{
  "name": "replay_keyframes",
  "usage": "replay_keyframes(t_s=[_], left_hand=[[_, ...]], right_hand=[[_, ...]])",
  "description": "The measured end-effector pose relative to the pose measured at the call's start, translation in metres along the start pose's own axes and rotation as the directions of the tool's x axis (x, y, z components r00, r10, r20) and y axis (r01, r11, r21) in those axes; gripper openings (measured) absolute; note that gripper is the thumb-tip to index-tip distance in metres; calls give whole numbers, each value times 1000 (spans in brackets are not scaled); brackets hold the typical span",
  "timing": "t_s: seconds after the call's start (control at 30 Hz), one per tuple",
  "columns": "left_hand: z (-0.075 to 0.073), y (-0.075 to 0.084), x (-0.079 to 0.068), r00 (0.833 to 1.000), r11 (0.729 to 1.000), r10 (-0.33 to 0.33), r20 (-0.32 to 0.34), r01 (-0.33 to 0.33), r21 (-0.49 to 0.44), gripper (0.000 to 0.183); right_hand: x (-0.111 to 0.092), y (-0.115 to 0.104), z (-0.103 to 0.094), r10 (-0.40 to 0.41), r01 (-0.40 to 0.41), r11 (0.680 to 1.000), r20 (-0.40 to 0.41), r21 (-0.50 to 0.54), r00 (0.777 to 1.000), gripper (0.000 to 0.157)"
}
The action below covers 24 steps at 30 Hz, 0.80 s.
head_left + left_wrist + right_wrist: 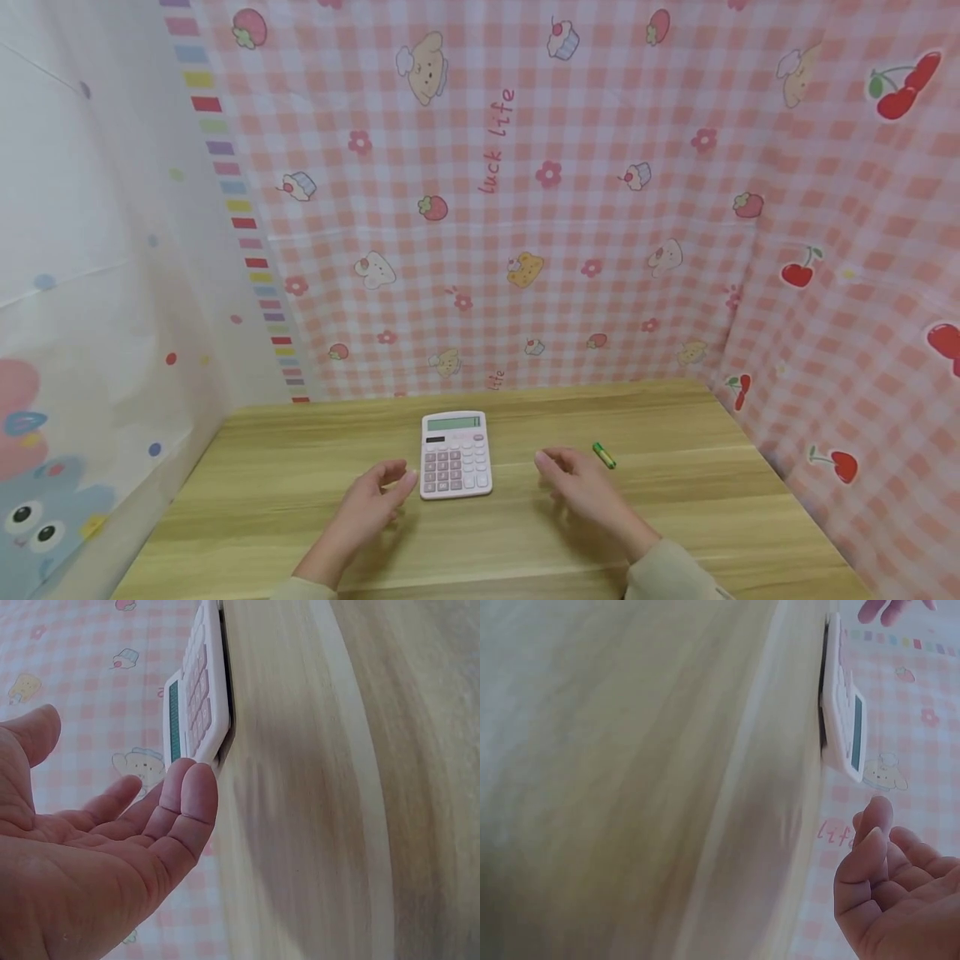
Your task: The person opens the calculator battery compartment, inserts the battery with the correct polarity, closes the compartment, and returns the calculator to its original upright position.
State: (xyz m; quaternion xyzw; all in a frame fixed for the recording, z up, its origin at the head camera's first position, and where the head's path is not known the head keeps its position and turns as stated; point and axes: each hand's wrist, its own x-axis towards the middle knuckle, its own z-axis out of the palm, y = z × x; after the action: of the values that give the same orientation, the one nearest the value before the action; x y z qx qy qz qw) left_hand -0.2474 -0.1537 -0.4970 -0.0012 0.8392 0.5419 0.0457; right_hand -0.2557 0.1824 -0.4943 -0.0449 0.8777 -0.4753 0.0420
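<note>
A pale pink calculator [456, 455] lies face up on the wooden table [300, 467], its green display at the far end. Just left of it is my left hand [372, 498], fingers loosely bent and holding nothing. In the left wrist view that hand [127, 832] shows its palm, with the fingertips overlapping the near corner of the calculator [206, 697]. My right hand [588, 492] hovers over the table to the right of the calculator, its fingers relaxed around nothing. Beyond its knuckles lies a small green and yellow battery-shaped piece [603, 455].
A pink checked curtain [480, 250] with cartoon prints hangs behind the table's back edge and along the right side [862, 333]. On the left hangs a white sheet [97, 250] with coloured dots and a blue cartoon figure.
</note>
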Motion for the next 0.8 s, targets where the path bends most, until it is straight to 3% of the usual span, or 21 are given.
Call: replay_keyframes(t_s=[0.4,0.8], left_hand=[[0,4,1,1000,1000,-9,8,9,17,83],[7,8,7,1000,999,-9,6,8,45,84]], right_hand=[[4,-12,9,44,-52,993,79,106,996,72],[12,-16,21,108,-136,962,128,236,986,82]])
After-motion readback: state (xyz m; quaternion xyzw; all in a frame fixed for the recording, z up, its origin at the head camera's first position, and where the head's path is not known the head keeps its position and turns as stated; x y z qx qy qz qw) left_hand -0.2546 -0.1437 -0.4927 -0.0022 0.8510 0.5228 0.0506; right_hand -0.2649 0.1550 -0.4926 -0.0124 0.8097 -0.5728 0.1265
